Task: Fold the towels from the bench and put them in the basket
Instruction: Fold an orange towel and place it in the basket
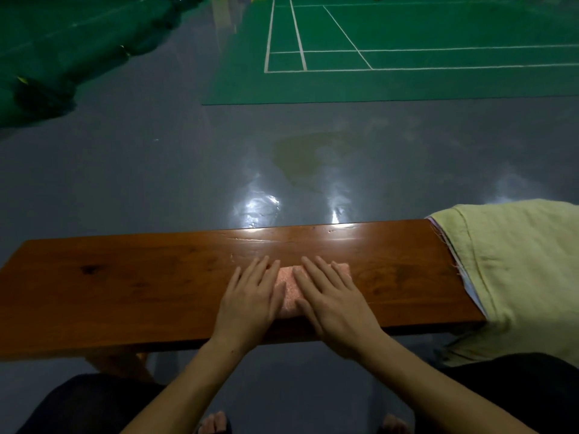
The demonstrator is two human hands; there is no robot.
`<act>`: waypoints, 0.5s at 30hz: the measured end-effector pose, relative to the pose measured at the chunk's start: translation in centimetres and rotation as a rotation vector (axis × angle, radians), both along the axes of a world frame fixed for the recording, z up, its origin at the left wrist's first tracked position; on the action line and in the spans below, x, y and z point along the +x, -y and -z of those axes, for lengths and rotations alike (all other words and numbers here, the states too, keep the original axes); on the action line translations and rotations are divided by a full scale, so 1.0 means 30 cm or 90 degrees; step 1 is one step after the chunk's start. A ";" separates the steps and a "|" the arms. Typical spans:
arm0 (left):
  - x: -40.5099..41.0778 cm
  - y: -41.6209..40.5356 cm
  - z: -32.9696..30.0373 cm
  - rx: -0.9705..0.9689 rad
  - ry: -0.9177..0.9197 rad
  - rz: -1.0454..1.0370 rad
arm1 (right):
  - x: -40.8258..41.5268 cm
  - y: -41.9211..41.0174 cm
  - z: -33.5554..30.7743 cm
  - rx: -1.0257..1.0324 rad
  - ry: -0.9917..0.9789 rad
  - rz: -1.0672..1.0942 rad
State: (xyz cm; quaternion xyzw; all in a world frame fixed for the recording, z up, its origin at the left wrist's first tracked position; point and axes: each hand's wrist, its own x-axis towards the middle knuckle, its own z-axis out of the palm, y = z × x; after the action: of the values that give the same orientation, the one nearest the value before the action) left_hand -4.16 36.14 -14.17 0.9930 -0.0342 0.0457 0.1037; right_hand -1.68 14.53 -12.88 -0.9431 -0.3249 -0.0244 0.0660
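A small pink towel (287, 289), folded into a compact pad, lies on the wooden bench (141, 286) near its front edge. My left hand (250, 300) lies flat on the towel's left side with straight fingers. My right hand (332, 300) presses flat on its right side, fingers spread. Most of the towel is covered by the two hands; only a strip between them and a corner at the upper right show. No basket is in view.
A pile of towels with a yellow-green one (517, 277) on top drapes over the bench's right end. Grey glossy floor (188, 170) lies beyond the bench, then a green court mat (407, 42). My knees and toes show at the bottom.
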 end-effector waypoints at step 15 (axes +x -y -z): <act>0.001 -0.078 -0.086 -0.067 -0.052 -0.201 | 0.042 0.086 -0.047 0.034 -0.130 0.114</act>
State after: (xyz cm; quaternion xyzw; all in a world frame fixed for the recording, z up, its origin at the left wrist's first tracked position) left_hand -4.12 38.46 -11.59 0.9802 0.1290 0.0228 0.1488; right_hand -0.43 11.93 -11.46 -0.9639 -0.2301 0.0570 0.1210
